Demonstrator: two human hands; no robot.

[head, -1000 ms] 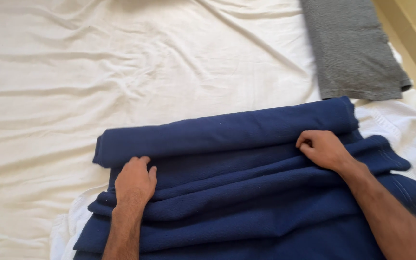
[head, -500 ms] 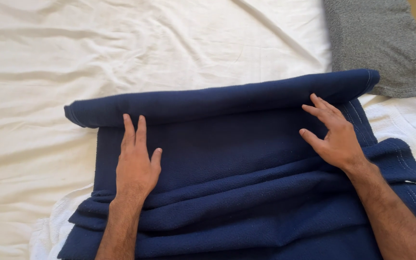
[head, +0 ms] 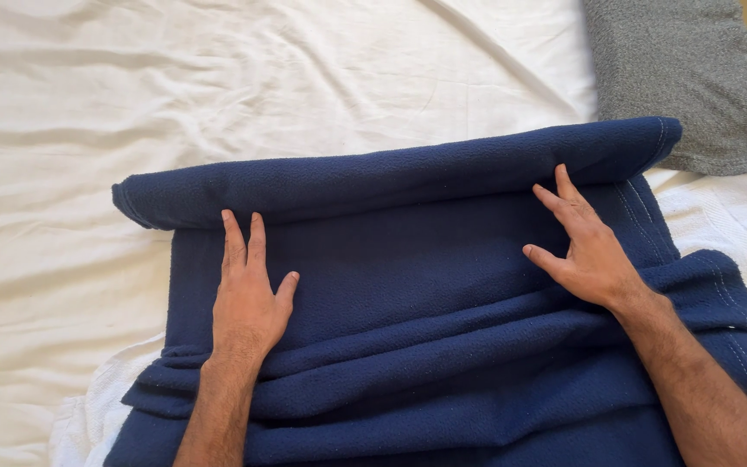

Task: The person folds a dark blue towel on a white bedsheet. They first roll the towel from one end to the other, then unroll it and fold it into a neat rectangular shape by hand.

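A dark blue fleece blanket (head: 408,259) lies across a white bed sheet, its far edge rolled into a long tube running left to right. My left hand (head: 248,294) rests flat on the blanket just behind the roll, fingers straight and pointing away from me. My right hand (head: 585,251) lies on the blanket at the right, fingers spread, fingertips touching the roll. Neither hand grips anything. The near part of the blanket is bunched in folds over my forearms' side.
A grey knitted cloth (head: 680,78) lies at the top right, just beyond the roll's right end. The wrinkled white sheet (head: 218,86) covers the surface all around. A white towel-like layer (head: 88,415) shows under the blanket at lower left.
The rolled edge has moved farther from me and the flat stretch behind it has widened. Both hands went from curled on the fabric to flat with fingers extended.
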